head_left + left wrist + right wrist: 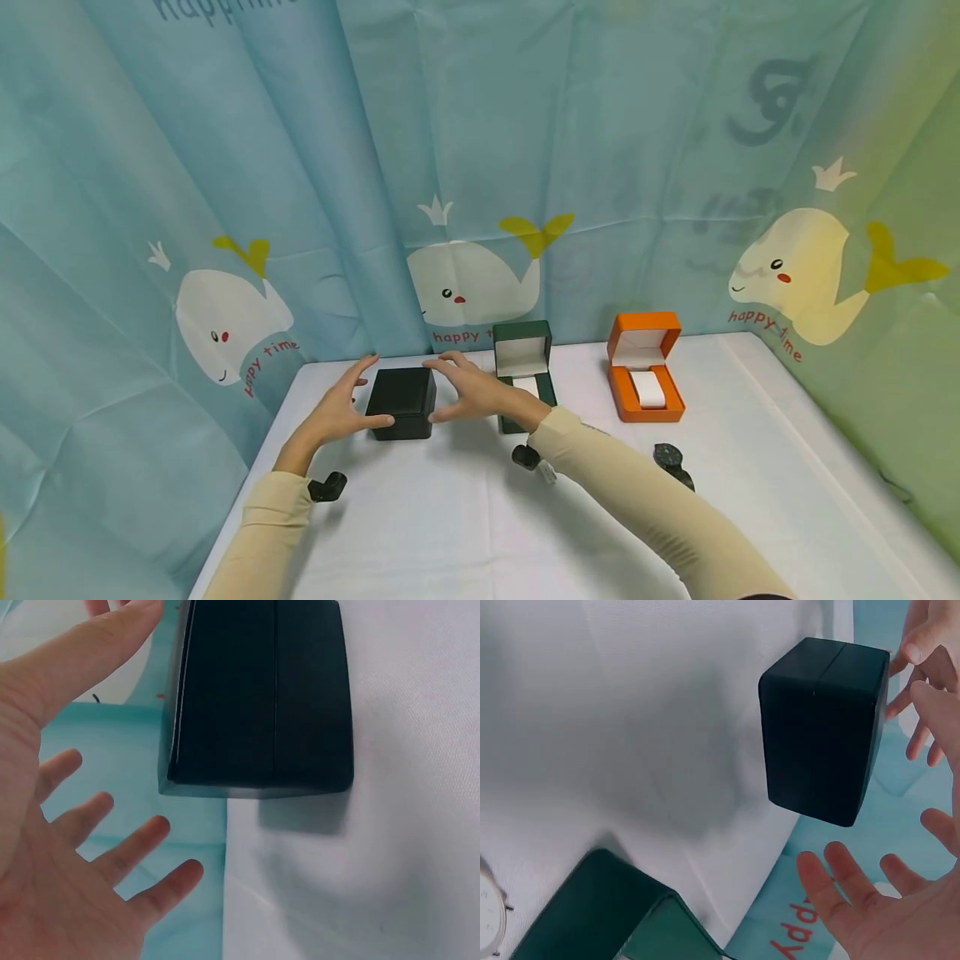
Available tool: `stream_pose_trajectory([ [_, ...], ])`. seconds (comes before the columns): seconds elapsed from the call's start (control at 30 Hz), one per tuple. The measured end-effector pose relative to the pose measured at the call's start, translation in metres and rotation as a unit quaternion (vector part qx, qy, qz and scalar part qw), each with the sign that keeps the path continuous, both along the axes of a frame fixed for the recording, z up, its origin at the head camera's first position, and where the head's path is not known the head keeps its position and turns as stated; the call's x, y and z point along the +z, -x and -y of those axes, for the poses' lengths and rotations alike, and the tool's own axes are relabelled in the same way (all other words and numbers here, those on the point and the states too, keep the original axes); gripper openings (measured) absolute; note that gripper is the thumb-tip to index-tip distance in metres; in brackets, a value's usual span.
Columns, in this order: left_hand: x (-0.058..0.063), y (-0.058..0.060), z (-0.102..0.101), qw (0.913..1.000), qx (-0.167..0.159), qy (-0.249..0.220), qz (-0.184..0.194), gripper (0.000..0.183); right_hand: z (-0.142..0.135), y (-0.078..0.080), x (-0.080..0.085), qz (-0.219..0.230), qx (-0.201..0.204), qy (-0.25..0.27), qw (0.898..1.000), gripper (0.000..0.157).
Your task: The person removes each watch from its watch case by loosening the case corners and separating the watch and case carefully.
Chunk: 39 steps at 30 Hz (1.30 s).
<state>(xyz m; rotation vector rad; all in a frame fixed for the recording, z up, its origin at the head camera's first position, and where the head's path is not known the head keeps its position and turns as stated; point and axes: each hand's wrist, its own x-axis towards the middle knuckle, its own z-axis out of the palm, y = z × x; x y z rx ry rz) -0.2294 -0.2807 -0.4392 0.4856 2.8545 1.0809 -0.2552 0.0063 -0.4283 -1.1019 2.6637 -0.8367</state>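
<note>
A closed black box [403, 392] stands on the white table toward the back left. My left hand [337, 414] is at its left side with fingers spread, and the thumb overlaps the box's front in the head view. On the opposite side, my right hand [471, 392] has its fingers and thumb apart around the box's right edge. Neither hand grips it. The left wrist view shows the box [262, 697] beside the left thumb [97, 656]. In the right wrist view, the right fingers [847, 877] are away from the box [817, 735].
Behind my right wrist is an open green watch box [522, 350]. An open orange watch box [647, 396] with a white cushion stands further right. A black watch [672, 465] lies in front of it. The right wrist view shows a white-faced watch [489, 911]. A whale-print curtain [480, 150] hangs behind.
</note>
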Motion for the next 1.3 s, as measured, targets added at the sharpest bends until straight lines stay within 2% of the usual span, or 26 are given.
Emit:
stream_pose_trajectory([
  [0.27, -0.004, -0.001, 0.002, 0.9997, 0.011, 0.003, 0.022, 0.113, 0.009, 0.002, -0.007, 0.015, -0.017, 0.004, 1.0, 0.091],
  [0.6, -0.004, -0.004, 0.005, 0.9994, 0.02, 0.003, 0.029, 0.113, 0.016, 0.006, -0.013, 0.03, -0.034, 0.001, 0.999, 0.093],
  [0.83, -0.01, -0.004, 0.01, 0.998, 0.028, -0.015, 0.054, 0.116, 0.02, 0.008, -0.017, 0.036, -0.042, -0.001, 0.998, 0.096],
  [1.1, -0.022, -0.003, 0.014, 0.9976, 0.02, -0.039, 0.054, 0.117, 0.024, 0.009, -0.022, 0.028, -0.042, 0.001, 0.999, 0.097],
  [1.3, -0.03, -0.001, 0.017, 0.9964, -0.004, -0.069, 0.049, 0.119, 0.027, 0.008, -0.023, 0.025, -0.048, -0.001, 0.999, 0.098],
])
